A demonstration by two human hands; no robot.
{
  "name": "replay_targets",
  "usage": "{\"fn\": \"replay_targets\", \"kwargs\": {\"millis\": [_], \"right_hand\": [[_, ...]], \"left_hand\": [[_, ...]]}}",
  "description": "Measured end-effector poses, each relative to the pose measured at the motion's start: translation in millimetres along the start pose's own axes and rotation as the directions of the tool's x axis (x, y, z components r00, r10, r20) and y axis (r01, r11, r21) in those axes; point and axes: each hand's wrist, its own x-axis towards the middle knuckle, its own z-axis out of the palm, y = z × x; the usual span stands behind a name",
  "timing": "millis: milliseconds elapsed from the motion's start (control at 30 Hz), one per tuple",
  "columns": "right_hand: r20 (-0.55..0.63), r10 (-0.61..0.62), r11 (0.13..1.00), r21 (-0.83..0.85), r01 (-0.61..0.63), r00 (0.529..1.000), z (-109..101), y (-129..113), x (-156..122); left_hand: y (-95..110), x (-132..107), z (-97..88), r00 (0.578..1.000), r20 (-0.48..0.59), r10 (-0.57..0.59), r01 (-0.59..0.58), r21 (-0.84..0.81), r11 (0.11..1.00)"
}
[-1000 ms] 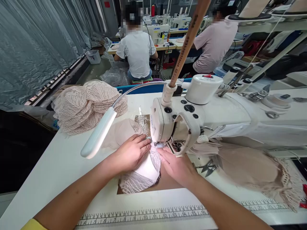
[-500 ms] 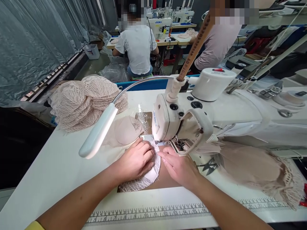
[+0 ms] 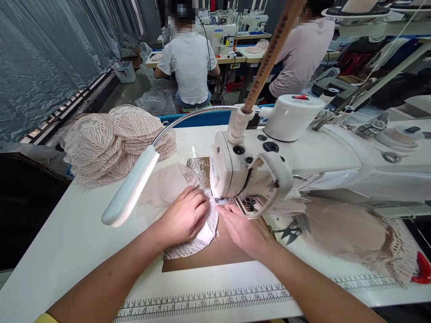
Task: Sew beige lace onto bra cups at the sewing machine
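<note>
A lace-covered cup piece (image 3: 198, 240) lies on the sewing table under the presser foot (image 3: 222, 201) of a white sewing machine (image 3: 303, 157). My left hand (image 3: 183, 217) rests on top of the piece with its fingers curled, pressing it down. My right hand (image 3: 244, 229) lies flat at the piece's right edge, its fingertips close to the presser foot. A finished beige cup (image 3: 175, 181) sits just beyond my left hand.
A stack of lace cups (image 3: 111, 143) sits at the far left. A gooseneck lamp (image 3: 129, 188) hangs over the table. Thread snips (image 3: 289, 231) and loose beige pieces (image 3: 353, 237) lie to the right. A ruler strip (image 3: 208, 300) runs along the front edge. Two people sit at machines behind.
The lace piece has fed farther under the foot, with less of it showing toward me. Both hands have moved forward with it; my left fingers have curled more.
</note>
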Motion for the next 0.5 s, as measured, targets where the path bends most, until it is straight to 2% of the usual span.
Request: {"fn": "replay_targets", "kwargs": {"millis": [100,267,500], "right_hand": [[-0.05,0.028,0.999,0.035,-0.026,0.998,0.0,1.6,1.8],[-0.129,0.061,0.997,0.043,-0.056,0.99,-0.2,3.1,0.6],[-0.09,-0.009,1.0,0.027,0.011,0.996,-1.5,1.5,-1.6]], "left_hand": [[2.3,-0.3,0.3,0.998,0.028,0.048,-0.049,0.026,0.998],[3.4,-2.5,0.3,0.993,0.062,0.099,-0.097,-0.03,0.995],[2.9,-4.4,1.1,0.989,0.075,0.128,-0.124,-0.054,0.991]]}}
